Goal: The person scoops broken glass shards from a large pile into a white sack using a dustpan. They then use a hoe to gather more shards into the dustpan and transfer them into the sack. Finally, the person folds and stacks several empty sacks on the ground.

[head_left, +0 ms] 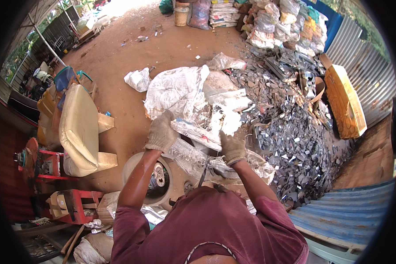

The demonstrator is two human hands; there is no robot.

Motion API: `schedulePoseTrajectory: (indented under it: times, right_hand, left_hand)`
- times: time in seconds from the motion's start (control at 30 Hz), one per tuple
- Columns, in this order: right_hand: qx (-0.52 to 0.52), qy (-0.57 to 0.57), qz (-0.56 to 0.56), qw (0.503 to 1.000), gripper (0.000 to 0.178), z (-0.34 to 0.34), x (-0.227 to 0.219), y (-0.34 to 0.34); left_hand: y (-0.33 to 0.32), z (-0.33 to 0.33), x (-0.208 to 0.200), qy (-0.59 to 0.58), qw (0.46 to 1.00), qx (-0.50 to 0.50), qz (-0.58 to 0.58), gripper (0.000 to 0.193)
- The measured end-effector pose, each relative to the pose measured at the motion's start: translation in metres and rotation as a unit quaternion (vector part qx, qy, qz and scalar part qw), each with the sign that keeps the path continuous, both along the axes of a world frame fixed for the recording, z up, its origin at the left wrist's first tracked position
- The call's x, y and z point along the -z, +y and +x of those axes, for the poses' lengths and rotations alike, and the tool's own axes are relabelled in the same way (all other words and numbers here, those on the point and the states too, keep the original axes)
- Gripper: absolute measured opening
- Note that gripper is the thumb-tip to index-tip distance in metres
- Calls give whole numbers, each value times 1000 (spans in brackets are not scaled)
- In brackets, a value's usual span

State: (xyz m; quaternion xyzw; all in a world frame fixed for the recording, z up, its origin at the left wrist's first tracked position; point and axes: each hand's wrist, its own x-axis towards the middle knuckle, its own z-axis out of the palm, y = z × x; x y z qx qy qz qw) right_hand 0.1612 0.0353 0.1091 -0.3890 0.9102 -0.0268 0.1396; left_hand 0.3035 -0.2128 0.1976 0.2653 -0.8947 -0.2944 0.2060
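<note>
In front of me I hold a worn white woven sack with frayed edges. My left hand, in a dirty knitted work glove, is closed on the left side of its rim. On the right side my gloved right hand is closed on the rim too, its fingertips partly hidden by the cloth. A dark gap shows between the folds, and the sack's inside cannot be made out. Just beyond my hands another crumpled white sack lies on the ground. Close to my left forearm is a round pale tub with metal scrap in it.
A wide heap of dark broken shards spreads on the right, beside a yellowish box-like casing and a blue corrugated sheet. An upturned cream armchair and a red metal frame stand left. Filled bags are piled at the back.
</note>
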Motion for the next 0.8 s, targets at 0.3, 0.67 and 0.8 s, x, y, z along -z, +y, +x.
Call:
schedulePoseTrajectory:
  times: [0.3, 0.67, 0.8]
  right_hand:
    - [341, -203, -26, 917, 33, -49, 107, 146]
    - [74, -88, -2, 993, 57, -31, -17, 137]
    - [338, 28, -73, 938, 49, -15, 42, 147]
  left_hand:
    - [-25, 48, 58, -304, 952, 37, -22, 33]
    - [-18, 138, 187, 93, 703, -346, 614, 28]
    - [-19, 109, 231, 51, 830, -345, 435, 29]
